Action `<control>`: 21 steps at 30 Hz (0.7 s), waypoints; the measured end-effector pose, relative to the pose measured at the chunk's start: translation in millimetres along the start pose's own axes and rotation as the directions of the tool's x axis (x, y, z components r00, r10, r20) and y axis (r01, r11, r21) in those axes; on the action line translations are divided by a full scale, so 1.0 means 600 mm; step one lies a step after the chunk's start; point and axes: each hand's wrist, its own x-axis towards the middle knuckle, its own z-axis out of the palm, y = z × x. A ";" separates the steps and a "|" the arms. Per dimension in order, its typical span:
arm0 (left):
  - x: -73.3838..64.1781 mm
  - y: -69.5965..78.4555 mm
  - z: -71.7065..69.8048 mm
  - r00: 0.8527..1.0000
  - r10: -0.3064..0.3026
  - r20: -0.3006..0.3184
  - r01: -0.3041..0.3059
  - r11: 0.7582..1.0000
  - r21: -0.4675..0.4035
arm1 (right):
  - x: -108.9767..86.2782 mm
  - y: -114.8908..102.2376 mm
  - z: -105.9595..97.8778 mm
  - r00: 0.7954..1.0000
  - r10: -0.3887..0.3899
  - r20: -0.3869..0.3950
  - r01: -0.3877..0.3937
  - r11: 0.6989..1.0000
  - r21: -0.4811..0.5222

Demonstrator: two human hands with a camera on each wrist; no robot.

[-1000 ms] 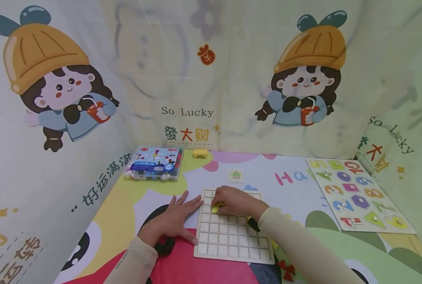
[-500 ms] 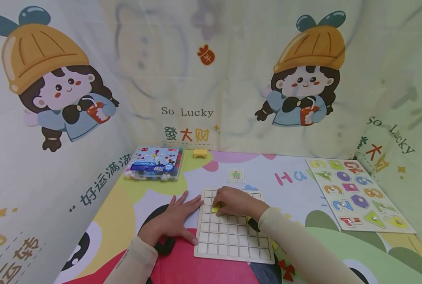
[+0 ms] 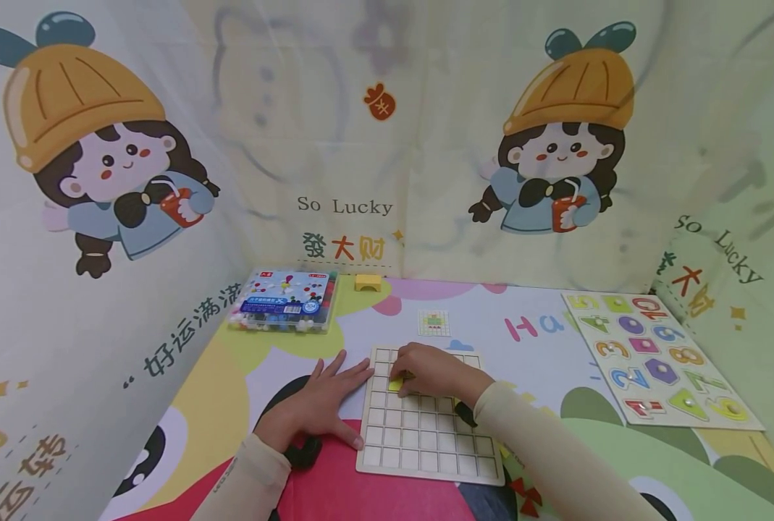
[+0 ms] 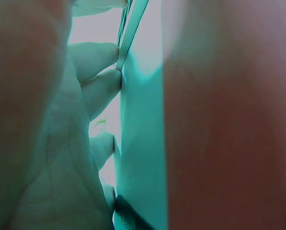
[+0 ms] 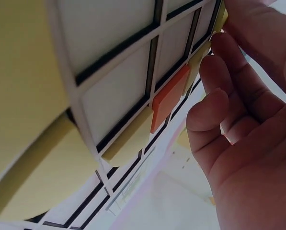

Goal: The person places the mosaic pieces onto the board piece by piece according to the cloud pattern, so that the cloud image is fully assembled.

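A pale wooden grid board lies on the table. My right hand is over its upper rows and pinches a small yellow piece near the left side. From the right wrist, an orange piece and a yellow piece stand on the board, with the curled fingers beside them. My left hand rests with spread fingers at the board's left edge, its fingertips and thumb touching the rim. In the left wrist view, the fingers meet the board's edge.
Behind the board lies a small pattern card. A clear box of colourful parts and a yellow arch block are at the back left. A number puzzle board lies right. Red triangular pieces lie near the right forearm.
The yellow piece under my right fingers looked tilted a second ago and lies flatter now. My left hand keeps its place.
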 end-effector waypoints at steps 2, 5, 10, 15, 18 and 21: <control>0.001 0.000 0.001 1.000 -0.003 0.001 0.003 1.000 0.000 | -0.001 0.000 -0.001 1.000 0.003 -0.004 -0.003 1.000 -0.004; 0.002 -0.001 0.002 1.000 -0.005 0.001 0.005 1.000 0.001 | -0.004 -0.001 -0.003 1.000 0.009 -0.005 -0.009 1.000 0.001; 0.003 -0.001 0.002 1.000 -0.003 0.000 0.003 1.000 0.002 | -0.023 0.001 -0.020 0.999 0.026 -0.042 -0.024 0.999 0.047; 0.003 0.002 0.000 1.000 -0.011 0.006 0.011 1.000 -0.007 | -0.069 0.026 -0.048 0.993 0.023 -0.116 -0.014 0.997 0.079; 0.002 0.003 0.000 1.000 -0.020 0.006 0.020 1.000 -0.008 | -0.104 0.049 -0.059 0.988 0.061 -0.139 -0.048 0.994 0.095; 0.002 0.001 0.000 1.000 -0.021 0.006 0.021 1.000 -0.012 | -0.143 0.071 -0.064 0.981 0.124 -0.148 -0.106 0.986 0.126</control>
